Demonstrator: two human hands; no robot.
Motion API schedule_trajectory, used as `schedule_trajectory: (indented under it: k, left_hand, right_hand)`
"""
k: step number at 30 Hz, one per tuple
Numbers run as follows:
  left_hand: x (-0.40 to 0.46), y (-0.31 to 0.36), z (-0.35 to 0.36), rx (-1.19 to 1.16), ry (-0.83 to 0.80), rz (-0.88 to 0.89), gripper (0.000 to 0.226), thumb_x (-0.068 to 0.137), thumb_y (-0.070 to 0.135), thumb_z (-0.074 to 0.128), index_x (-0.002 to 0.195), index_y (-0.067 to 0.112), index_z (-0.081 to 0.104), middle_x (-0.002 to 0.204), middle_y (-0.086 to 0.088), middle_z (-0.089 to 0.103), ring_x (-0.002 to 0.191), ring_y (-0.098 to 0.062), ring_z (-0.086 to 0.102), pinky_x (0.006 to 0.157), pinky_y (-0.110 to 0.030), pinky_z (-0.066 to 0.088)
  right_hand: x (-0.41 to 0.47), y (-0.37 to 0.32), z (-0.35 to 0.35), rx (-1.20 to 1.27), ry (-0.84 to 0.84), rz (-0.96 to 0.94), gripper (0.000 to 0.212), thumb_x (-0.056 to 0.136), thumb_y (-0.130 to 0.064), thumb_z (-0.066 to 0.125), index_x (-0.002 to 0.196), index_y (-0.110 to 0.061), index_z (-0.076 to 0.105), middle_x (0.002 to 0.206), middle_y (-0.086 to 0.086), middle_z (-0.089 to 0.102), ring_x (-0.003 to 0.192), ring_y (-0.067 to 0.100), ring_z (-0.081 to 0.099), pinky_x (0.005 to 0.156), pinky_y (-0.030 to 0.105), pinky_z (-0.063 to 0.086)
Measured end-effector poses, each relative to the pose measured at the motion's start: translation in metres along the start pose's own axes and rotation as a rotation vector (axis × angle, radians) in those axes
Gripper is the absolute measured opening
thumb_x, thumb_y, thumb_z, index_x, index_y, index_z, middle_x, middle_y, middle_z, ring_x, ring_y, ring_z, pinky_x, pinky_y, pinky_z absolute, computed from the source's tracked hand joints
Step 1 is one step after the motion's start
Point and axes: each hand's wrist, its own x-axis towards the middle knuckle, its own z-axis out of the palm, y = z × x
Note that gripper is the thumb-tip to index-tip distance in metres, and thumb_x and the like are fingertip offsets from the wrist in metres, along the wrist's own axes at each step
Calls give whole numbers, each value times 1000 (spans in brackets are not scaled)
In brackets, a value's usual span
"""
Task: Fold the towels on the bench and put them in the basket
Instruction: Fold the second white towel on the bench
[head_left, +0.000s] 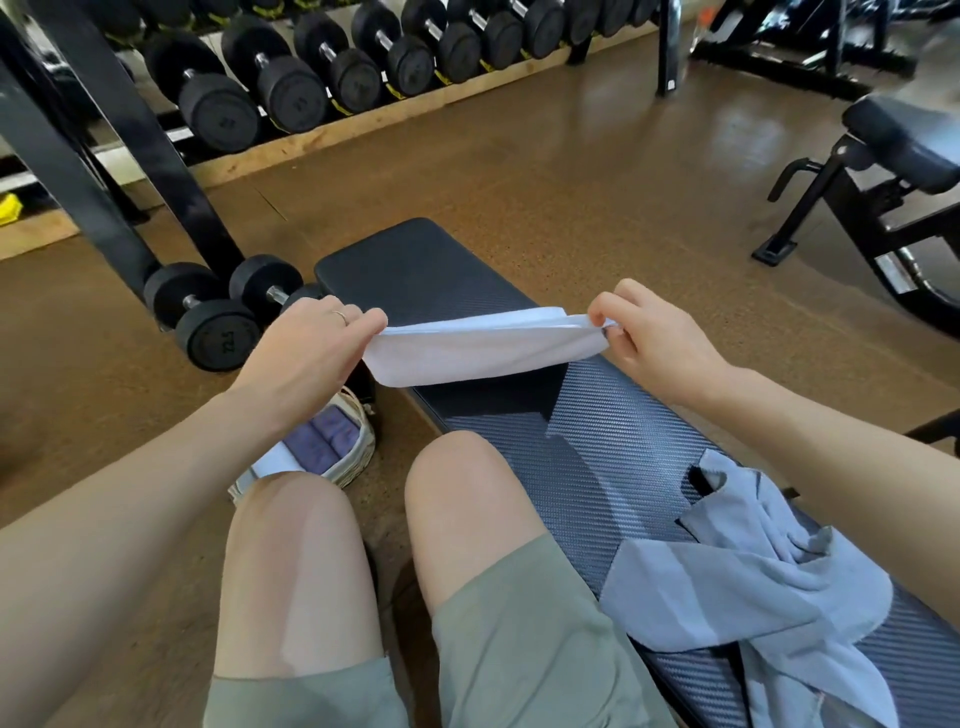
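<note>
Pinched at both ends: white towel (480, 343), between left hand (311, 345) and right hand (657, 338), stretched above bench (613, 441). Basket (358, 457) on floor beside bench; grey towel (753, 587) crumpled near right.

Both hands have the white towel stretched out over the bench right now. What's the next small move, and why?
Probably lower the white towel flat onto the bench and fold it in half once more. The left hand and right hand each pinch an end, so it hangs doubled in the air, apparently still too long for the basket on the floor, which already holds folded towels. A crumpled grey towel still waits.
</note>
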Motion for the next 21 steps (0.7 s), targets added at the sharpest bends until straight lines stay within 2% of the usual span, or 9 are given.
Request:
schedule_trajectory:
  k: [3, 7, 11, 16, 21]
  left_hand:
    - [0, -3, 4, -19, -2, -6, 36, 75, -11, 65, 99, 11, 50, 75, -7, 50, 63, -30, 45, 57, -42, 40]
    - [0, -9, 8, -61, 14, 3, 46, 75, -10, 68, 108, 15, 51, 85, -4, 53, 67, -27, 49, 60, -37, 43]
    - [0, -14, 2, -33, 35, 23, 43, 73, -9, 72, 103, 14, 51, 79, -4, 50, 62, -26, 45, 55, -36, 37]
    - [3, -20, -7, -31, 45, 74, 44, 70, -14, 71, 106, 7, 56, 79, -10, 47, 58, -28, 39, 50, -37, 30]
    - [7, -26, -11, -65, 45, 154, 59, 70, -12, 71, 122, 10, 56, 81, -8, 44, 61, -24, 35, 53, -34, 27]
  right_hand:
    - [3, -2, -6, -45, -39, -31, 19, 94, -10, 44, 105, -25, 49, 98, -3, 42, 66, 30, 49, 58, 39, 47]
    - [10, -1, -13, 7, -75, 13, 11, 93, -18, 52, 100, -26, 57, 90, -6, 54, 73, 21, 53, 66, 42, 51]
    - [15, -5, -21, 104, -43, 125, 4, 92, -17, 63, 90, -19, 66, 81, -5, 65, 73, 15, 58, 71, 39, 52]
    - [22, -6, -27, 164, 5, 199, 8, 97, -22, 61, 92, -17, 65, 78, -8, 64, 72, 9, 59, 65, 31, 48]
    - [28, -7, -31, 99, 9, 172, 10, 96, -19, 59, 87, -16, 59, 71, -6, 61, 66, 13, 58, 61, 34, 47]
